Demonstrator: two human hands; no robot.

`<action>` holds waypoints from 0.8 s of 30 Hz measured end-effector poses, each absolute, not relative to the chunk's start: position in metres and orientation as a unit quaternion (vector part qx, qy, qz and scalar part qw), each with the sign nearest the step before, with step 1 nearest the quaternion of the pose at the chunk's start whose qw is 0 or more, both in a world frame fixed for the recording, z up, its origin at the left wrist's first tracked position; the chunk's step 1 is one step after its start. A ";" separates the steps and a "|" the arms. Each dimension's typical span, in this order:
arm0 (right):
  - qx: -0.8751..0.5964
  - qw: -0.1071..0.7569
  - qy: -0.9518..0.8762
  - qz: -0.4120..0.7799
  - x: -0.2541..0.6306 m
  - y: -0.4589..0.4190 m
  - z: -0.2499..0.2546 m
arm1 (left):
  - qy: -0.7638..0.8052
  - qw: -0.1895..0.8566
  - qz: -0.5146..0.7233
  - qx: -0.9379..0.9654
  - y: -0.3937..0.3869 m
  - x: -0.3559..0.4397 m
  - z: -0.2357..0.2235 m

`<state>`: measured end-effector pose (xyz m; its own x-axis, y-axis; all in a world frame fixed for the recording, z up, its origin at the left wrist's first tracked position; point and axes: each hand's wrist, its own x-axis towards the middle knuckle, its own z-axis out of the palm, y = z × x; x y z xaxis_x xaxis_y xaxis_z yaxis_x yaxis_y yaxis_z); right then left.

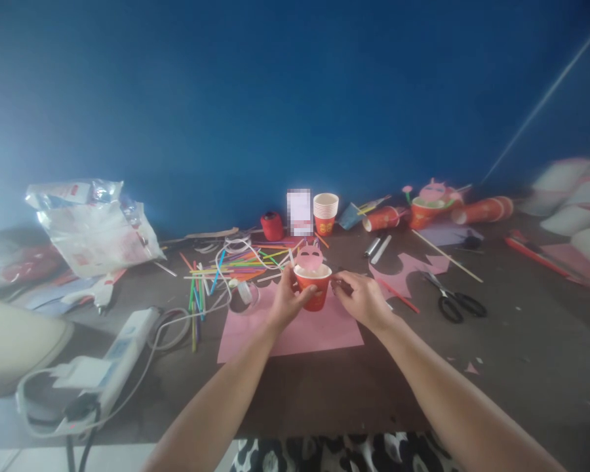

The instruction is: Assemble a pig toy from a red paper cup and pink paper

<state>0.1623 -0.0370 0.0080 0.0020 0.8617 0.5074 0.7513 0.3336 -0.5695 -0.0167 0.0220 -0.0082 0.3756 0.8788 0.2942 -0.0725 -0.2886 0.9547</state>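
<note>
Your left hand (pixel 288 299) grasps the red cup (pixel 319 299) toward twelve o'clock of the pink sheet (pixel 314 337); your right hand (pixel 361 296) is at its three o'clock (whether pinching anything, I cannot tell). Squeezing hard could dent the cup, tilting the pink cutout (pixel 309 259).

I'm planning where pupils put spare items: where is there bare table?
Bare table shows between the pink sheet and the near edge, and below the scissors, though scraps dot that patch. It's crowded around the straws, left of the held cup, and along the wall.
</note>
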 end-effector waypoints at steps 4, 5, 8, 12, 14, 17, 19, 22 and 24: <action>-0.550 0.374 -0.746 0.016 0.162 -0.041 0.016 | 0.291 0.517 0.475 0.649 0.019 -0.017 -0.003; -0.548 0.374 -0.748 0.016 0.162 -0.042 0.017 | 0.290 0.520 0.476 0.647 0.018 -0.018 -0.001; -0.549 0.406 -0.729 0.045 0.164 -0.042 0.019 | 0.297 0.529 0.478 0.635 0.017 -0.017 0.003; -0.540 0.409 -0.734 0.054 0.164 -0.042 0.020 | 0.302 0.521 0.478 0.640 0.017 -0.017 0.003; -0.530 0.406 -0.742 0.051 0.163 -0.042 0.021 | 0.306 0.523 0.474 0.640 0.017 -0.018 0.002; -0.513 0.409 -0.752 0.060 0.163 -0.043 0.023 | 0.311 0.535 0.462 0.635 0.018 -0.019 0.001; -0.506 0.400 -0.762 0.056 0.165 -0.043 0.024 | 0.311 0.540 0.452 0.638 0.018 -0.019 0.000; -0.502 0.371 -0.780 0.030 0.167 -0.044 0.026 | 0.312 0.540 0.441 0.645 0.018 -0.020 0.000; -0.503 0.358 -0.787 0.014 0.168 -0.045 0.027 | 0.311 0.537 0.436 0.652 0.019 -0.021 -0.001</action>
